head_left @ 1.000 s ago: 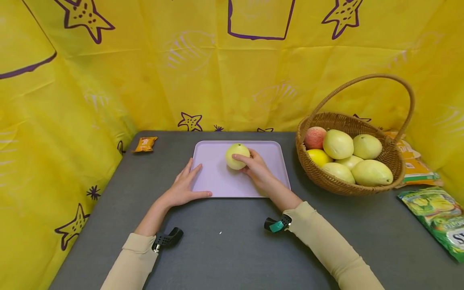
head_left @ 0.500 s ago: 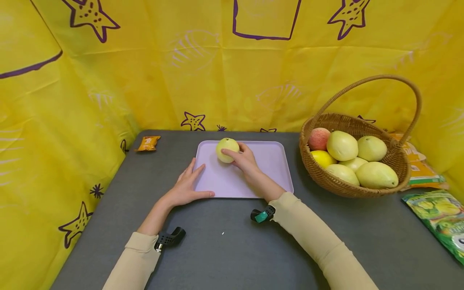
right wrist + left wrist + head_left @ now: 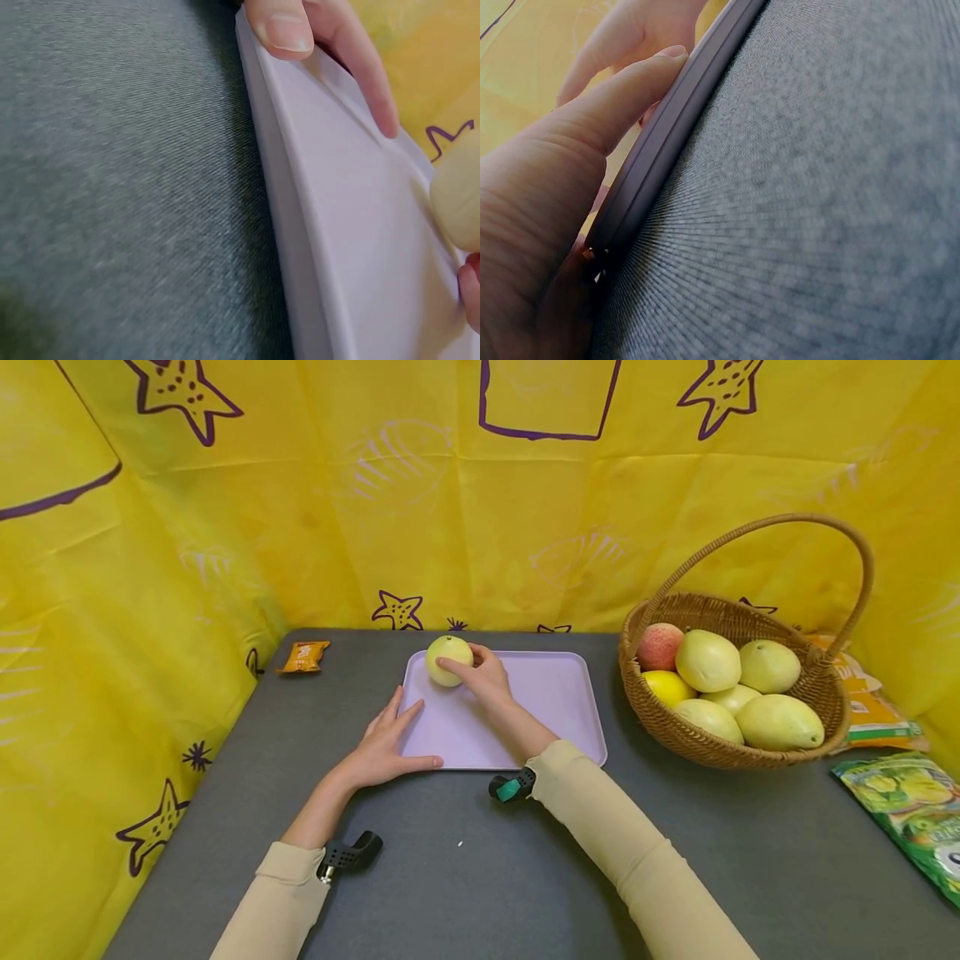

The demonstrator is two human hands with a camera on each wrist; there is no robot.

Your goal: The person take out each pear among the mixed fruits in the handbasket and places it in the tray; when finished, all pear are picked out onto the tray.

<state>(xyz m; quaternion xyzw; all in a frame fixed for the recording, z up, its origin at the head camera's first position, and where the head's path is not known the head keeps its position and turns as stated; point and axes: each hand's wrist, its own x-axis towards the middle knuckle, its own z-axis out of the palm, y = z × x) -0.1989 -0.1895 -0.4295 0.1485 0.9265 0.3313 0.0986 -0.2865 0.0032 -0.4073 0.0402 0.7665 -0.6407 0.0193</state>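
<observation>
A round, pale yellow-green fruit [image 3: 444,662] with a small dark stem end is held by my right hand [image 3: 489,680], thumb on its near side and fingers round its right. It is over the far left corner of a lilac tray [image 3: 551,714]. My left hand [image 3: 381,752] rests on the tray's left front corner, fingers spread and straight. In the left wrist view its thumb [image 3: 622,97] lies along the rim. The right wrist view shows part of the fruit [image 3: 459,196] at its right edge, with a fingertip [image 3: 471,294] below it.
A wicker basket [image 3: 652,727] with a tall handle stands right of the tray. It holds a peach [image 3: 660,647], a yellow fruit [image 3: 667,688] and several pale green fruits. Snack bags [image 3: 903,810] lie beyond it; a small orange packet [image 3: 303,657] lies back left.
My right hand has carried the fruit leftward and a little away from me, from the tray's middle to its far left corner. My left hand has stayed at the tray's corner.
</observation>
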